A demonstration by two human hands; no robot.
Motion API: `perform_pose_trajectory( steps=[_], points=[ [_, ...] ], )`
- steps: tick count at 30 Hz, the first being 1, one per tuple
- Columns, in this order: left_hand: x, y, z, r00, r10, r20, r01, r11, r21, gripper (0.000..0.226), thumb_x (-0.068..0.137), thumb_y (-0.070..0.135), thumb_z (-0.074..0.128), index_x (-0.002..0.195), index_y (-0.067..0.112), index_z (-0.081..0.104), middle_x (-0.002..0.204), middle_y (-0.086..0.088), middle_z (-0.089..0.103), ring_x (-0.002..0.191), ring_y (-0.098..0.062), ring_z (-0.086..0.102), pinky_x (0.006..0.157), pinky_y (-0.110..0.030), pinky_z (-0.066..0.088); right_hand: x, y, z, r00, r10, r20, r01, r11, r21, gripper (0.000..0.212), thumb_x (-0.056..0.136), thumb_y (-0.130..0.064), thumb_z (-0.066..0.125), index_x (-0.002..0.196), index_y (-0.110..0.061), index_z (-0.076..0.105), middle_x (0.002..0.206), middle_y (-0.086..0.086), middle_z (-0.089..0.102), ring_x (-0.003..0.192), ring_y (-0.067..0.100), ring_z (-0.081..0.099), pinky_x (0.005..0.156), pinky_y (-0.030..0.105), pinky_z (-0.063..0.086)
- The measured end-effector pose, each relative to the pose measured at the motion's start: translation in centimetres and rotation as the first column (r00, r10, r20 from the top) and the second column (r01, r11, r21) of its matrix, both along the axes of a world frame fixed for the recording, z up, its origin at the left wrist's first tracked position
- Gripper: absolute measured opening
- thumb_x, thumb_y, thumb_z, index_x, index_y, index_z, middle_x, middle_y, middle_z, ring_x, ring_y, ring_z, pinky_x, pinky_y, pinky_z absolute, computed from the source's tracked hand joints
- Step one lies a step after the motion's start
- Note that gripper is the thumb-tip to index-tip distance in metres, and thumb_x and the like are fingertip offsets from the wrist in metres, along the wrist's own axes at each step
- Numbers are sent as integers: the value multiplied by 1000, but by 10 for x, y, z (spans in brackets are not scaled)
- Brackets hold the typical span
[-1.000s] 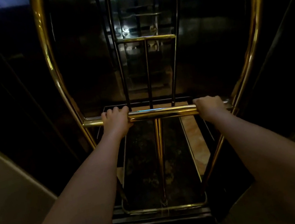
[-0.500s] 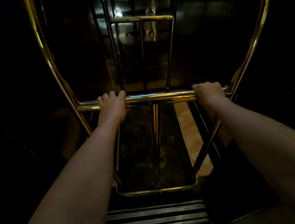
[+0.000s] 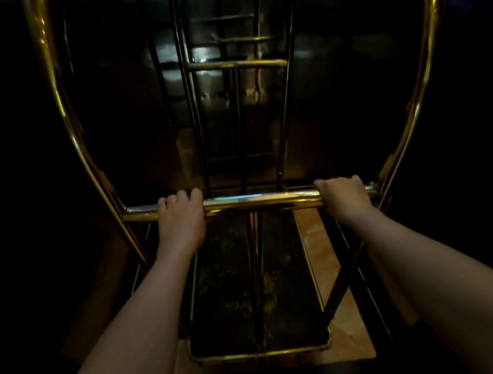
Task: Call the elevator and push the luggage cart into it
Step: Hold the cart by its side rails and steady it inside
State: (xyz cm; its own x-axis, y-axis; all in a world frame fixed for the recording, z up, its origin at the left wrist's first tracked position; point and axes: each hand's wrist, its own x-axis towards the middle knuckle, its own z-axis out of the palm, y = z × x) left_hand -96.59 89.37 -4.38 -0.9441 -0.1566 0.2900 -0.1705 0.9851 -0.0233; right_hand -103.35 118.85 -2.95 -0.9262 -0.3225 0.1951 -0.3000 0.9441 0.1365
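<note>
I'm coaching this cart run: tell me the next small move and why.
Probably keep pushing straight ahead a little. Both the left hand and right hand grip the brass handle bar, and the cart platform looks barely past the threshold.

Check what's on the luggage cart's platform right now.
No luggage shows on the platform: just its dark mottled surface inside a brass rim, with a brass post running up the middle. Both forearms and the push bar cover its edges and far end.
</note>
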Motion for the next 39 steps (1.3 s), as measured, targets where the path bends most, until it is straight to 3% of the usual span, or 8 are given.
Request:
perform_pose_trajectory(
  steps=[8, 12, 22, 29, 33, 36, 38, 39],
  points=[
    [-41, -13, -4, 997, -58, -53, 52, 993, -110, 30, 81, 19, 66, 108, 16, 52, 96, -9, 61, 89, -30, 58, 88, -45, 42, -40, -10, 4, 1000, -4, 8, 4, 999, -32, 19, 84, -13, 62, 93, -29, 56, 84, -7, 61, 81, 17, 61, 77, 35, 38],
    [-44, -14, -7, 997, -76, -27, 72, 989, -133, 29, 82, 17, 65, 108, 13, 53, 95, -13, 61, 88, -32, 59, 88, -47, 44, -43, -10, 5, 1000, 11, 22, -9, 995, -96, 22, 81, -12, 68, 91, -29, 58, 82, -8, 63, 77, 13, 61, 84, 38, 44],
    [-28, -16, -18, 989, -108, -104, 102, 993, -64, 31, 75, 16, 72, 99, 15, 54, 87, -10, 59, 81, -30, 57, 84, -47, 44, -21, -6, 4, 998, 52, -45, -57, 993, -102, 24, 68, -9, 78, 79, -23, 62, 67, -5, 61, 60, 16, 59, 64, 35, 40],
    [-17, -14, -20, 988, -88, -131, 80, 995, -61, 28, 78, 20, 69, 101, 17, 54, 91, -7, 59, 84, -27, 56, 87, -44, 44, -13, 1, 2, 991, 120, -58, -127, 984, -122, 29, 63, -8, 83, 76, -23, 62, 61, -8, 58, 49, 10, 46, 57, 29, 36],
    [-5, -8, -11, 995, -60, -83, 60, 998, -6, 30, 83, 31, 62, 109, 20, 52, 101, -4, 59, 94, -24, 54, 95, -42, 39, -5, 4, 4, 991, 128, -43, -131, 987, -90, 33, 58, -11, 88, 76, -23, 63, 58, -8, 56, 47, 7, 37, 52, 26, 34],
    [1, -15, -1, 991, -136, 2, 135, 983, 123, 40, 84, 39, 57, 120, 24, 48, 114, 2, 55, 106, -18, 49, 102, -38, 33, 0, 5, 8, 986, 155, -56, -160, 982, -97, 37, 51, -6, 90, 73, -20, 64, 53, -9, 49, 41, 7, 33, 44, 18, 22],
    [9, -28, 7, 974, -210, -87, 227, 923, 311, 36, 84, 34, 59, 118, 25, 51, 113, 6, 55, 104, -12, 49, 100, -37, 37, 2, 7, 10, 981, 178, -81, -187, 976, -111, 37, 49, -4, 90, 72, -18, 64, 51, -7, 50, 38, 7, 33, 43, 13, 16],
    [15, -37, 11, 959, -194, -206, 256, 904, 341, 31, 84, 31, 58, 114, 23, 55, 109, 5, 56, 101, -11, 50, 95, -37, 41, 2, 7, 10, 978, 186, -97, -197, 973, -123, 36, 49, -3, 89, 71, -18, 64, 49, -7, 50, 36, 8, 34, 42, 13, 16]
  ],
)
